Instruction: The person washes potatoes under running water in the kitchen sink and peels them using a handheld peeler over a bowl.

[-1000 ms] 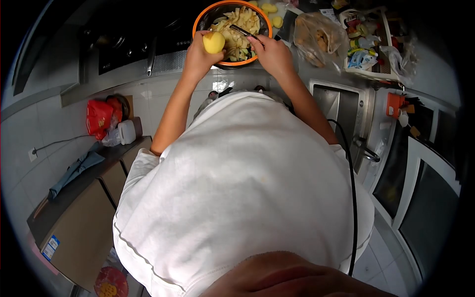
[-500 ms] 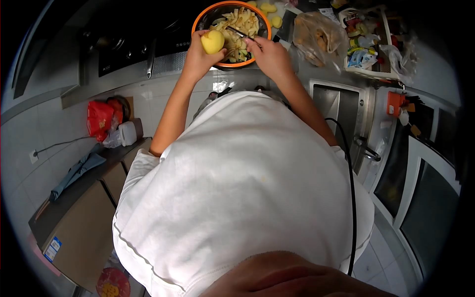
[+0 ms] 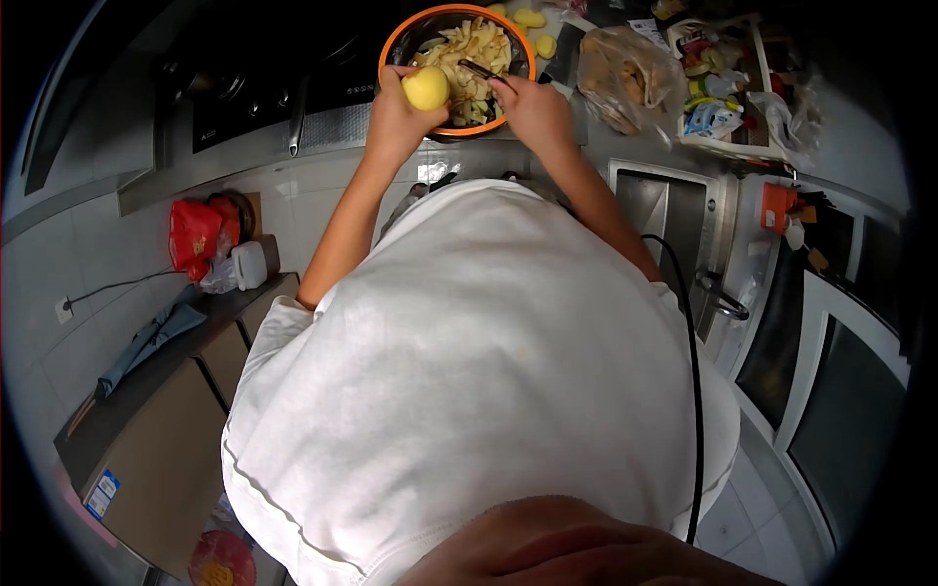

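Observation:
A peeled yellow potato [image 3: 426, 88] is held in my left hand [image 3: 396, 112], over the near left part of a bowl with an orange rim [image 3: 391, 41]. My right hand [image 3: 535, 105] is closed on a dark-handled peeler [image 3: 481, 70], whose tip points left over the bowl, a little apart from the potato. Pale peelings [image 3: 479, 44] fill much of the bowl. Several peeled potatoes [image 3: 529, 19] lie on the counter just beyond the bowl's right side.
A clear plastic bag [image 3: 630, 73] with brown potatoes lies right of the bowl, beside a white basket [image 3: 738, 148] of packets. The sink [image 3: 664, 210] is at the near right. A black stove [image 3: 244, 107] lies left. A dark cable [image 3: 696, 391] hangs at my right side.
The potato has turned slightly in my left hand and sits a little further right. The peeler has shifted slightly over the bowl, with my right hand still closed on it.

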